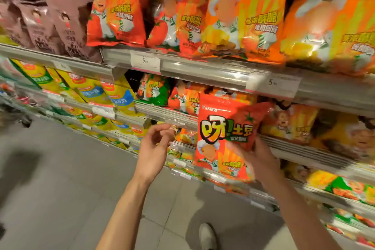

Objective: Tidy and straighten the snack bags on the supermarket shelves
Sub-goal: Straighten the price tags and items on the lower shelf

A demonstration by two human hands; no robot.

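The right hand (pixel 256 160) grips a red snack bag (pixel 225 138) by its lower right side, thumb across the front and the other fingers hidden behind, so the bag stands upright in the air just in front of the shelf edge (pixel 294 148), its print facing out. The left hand (pixel 156 148) holds nothing; its fingers are loosely curled, thumb and forefinger nearly meeting, a little to the left of the bag and level with its middle.

The step in hand looks like setting this bag back into its row. To do it well, bring the free hand to the bag's left edge so both sides are guided, keep the top seam level, and slide the bottom in over the shelf lip rather than pushing from the front, which would crumple the puffed face.

Just beyond the right hand, orange bags (pixel 292 124) sit on the same shelf; above and left of the held bag, red ones of the same print (pixel 188 99) stand further back, likely its place, though blur makes the gap hard to judge. Farther off, above both hands, big red and orange bags (pixel 243 16) line the upper shelf (pixel 203 69); far left, yellow bags (pixel 89 89).
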